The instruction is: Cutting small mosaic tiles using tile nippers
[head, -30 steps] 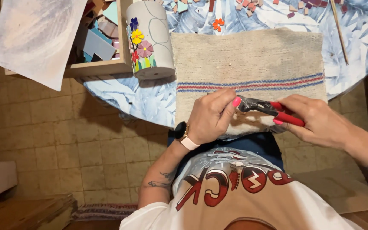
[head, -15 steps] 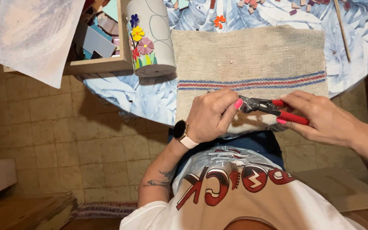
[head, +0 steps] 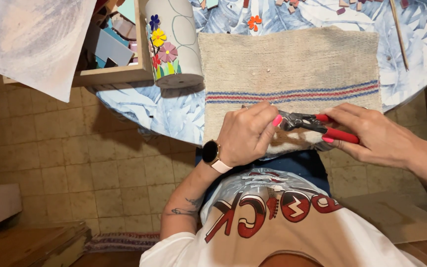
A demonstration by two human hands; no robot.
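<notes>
My right hand (head: 379,138) grips red-handled nippers (head: 317,123) over the near edge of a beige cloth (head: 292,64) with red and blue stripes. The jaws point left toward my left hand (head: 248,136), whose fingers pinch a small piece at the jaws; the piece itself is hidden by the fingertips. A watch sits on my left wrist.
A grey cylinder vase (head: 174,42) with mosaic flowers lies on the blue leaf-patterned table (head: 164,109). A wooden tray (head: 109,74) of tile pieces sits at left, partly under a white sheet (head: 35,42). Loose tile bits (head: 254,22) and a thin stick (head: 400,32) lie at the far side.
Both hands have stayed together at the cloth's near edge; my right hand and the nippers shifted slightly.
</notes>
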